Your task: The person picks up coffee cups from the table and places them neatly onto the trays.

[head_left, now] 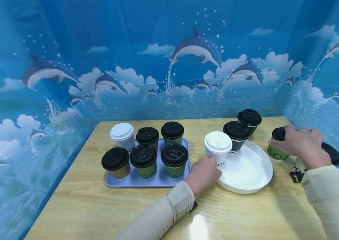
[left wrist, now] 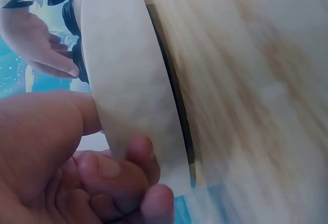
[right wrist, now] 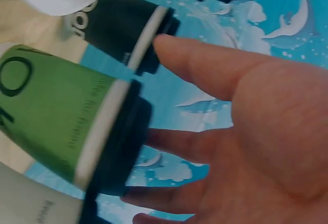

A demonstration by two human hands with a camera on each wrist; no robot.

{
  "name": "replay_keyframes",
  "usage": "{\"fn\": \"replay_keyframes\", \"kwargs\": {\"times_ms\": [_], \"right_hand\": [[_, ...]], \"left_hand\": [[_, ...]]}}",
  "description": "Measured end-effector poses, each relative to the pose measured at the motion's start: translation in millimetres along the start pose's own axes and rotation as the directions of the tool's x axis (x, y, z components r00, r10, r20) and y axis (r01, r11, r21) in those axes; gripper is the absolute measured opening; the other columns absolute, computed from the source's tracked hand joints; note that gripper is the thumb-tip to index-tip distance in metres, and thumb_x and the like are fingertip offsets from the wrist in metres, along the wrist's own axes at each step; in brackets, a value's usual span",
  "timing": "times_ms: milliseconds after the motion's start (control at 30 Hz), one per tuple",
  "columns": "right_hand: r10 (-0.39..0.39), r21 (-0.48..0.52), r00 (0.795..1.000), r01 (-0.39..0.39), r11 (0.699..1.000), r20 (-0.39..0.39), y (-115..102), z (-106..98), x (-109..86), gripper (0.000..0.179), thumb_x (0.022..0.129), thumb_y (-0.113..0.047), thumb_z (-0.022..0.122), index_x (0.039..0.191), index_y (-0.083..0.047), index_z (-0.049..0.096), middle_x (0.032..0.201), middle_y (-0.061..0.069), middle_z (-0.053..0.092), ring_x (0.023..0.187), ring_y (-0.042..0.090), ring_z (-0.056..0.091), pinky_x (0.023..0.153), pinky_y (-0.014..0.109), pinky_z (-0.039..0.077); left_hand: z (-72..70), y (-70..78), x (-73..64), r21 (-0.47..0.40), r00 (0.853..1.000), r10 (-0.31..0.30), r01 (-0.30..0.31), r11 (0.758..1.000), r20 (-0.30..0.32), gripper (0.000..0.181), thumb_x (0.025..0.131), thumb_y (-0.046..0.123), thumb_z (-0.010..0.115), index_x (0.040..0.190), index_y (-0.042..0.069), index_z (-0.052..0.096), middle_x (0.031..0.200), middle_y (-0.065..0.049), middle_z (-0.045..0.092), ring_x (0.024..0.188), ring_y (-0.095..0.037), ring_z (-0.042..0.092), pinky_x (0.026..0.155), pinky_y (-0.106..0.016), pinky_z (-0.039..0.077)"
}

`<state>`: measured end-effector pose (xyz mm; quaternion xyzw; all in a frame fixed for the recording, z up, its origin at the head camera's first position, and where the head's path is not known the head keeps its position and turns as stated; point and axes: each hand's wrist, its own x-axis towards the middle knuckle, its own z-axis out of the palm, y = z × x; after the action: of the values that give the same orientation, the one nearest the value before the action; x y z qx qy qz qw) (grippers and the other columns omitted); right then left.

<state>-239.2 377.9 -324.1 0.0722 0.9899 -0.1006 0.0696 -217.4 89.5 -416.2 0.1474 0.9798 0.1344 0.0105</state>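
Note:
My left hand (head_left: 203, 174) grips the near left rim of a round white tray (head_left: 250, 170), thumb on one side of the wall and fingers curled on the other in the left wrist view. A white-lidded paper cup (head_left: 218, 145) and a dark cup with a black lid (head_left: 236, 133) stand at the tray's left and back. Over a green cup with a black lid (head_left: 277, 151), right of the tray, reaches my right hand (head_left: 302, 143). Its fingers (right wrist: 179, 144) are spread around the lid; whether they touch it I cannot tell.
A lilac rectangular tray (head_left: 157, 182) on the left carries several lidded cups, brown, green, dark and white. Another black-lidded cup (head_left: 249, 120) stands behind the round tray. A pale cup with a black lid (head_left: 331, 153) is partly hidden by my right hand. A dolphin-print curtain (head_left: 145, 33) surrounds the table.

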Motion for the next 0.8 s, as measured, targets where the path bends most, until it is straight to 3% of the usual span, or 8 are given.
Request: {"fn": "replay_keyframes", "kwargs": {"times_ms": [333,633,800], "right_hand": [[0.029,0.047,0.995,-0.024,0.999,-0.097,7.2,7.4,11.3,0.082,0.099,-0.044,0.061,0.146,0.016,0.030,0.127,0.060,0.023,0.115,0.077,0.020,0.095,0.079,0.021],[0.025,0.066,0.990,-0.016,0.998,-0.140,8.3,9.5,14.9,0.106,0.093,-0.058,0.066,0.146,0.024,0.027,0.132,0.062,0.017,0.118,0.076,0.019,0.096,0.079,0.028],[0.042,0.118,0.989,-0.025,0.993,-0.143,6.5,9.8,14.7,0.104,0.090,-0.057,0.070,0.145,0.021,0.029,0.134,0.060,0.016,0.116,0.075,0.023,0.084,0.078,0.037]], "left_hand": [[-3.0,4.4,-3.8,0.017,1.000,-0.001,0.000,1.000,0.023,0.021,0.089,0.026,0.072,0.076,0.009,0.069,0.075,-0.006,0.063,0.059,-0.019,0.056,0.047,-0.036,0.046],[-3.6,5.2,-5.0,0.025,1.000,0.008,-0.009,1.000,0.025,0.021,0.090,0.026,0.072,0.075,0.010,0.068,0.077,-0.005,0.065,0.060,-0.018,0.056,0.049,-0.035,0.047],[-3.8,5.1,-4.4,0.034,1.000,0.006,-0.007,0.999,0.026,0.022,0.090,0.026,0.072,0.076,0.010,0.068,0.076,-0.005,0.064,0.059,-0.017,0.055,0.048,-0.035,0.046]]}}
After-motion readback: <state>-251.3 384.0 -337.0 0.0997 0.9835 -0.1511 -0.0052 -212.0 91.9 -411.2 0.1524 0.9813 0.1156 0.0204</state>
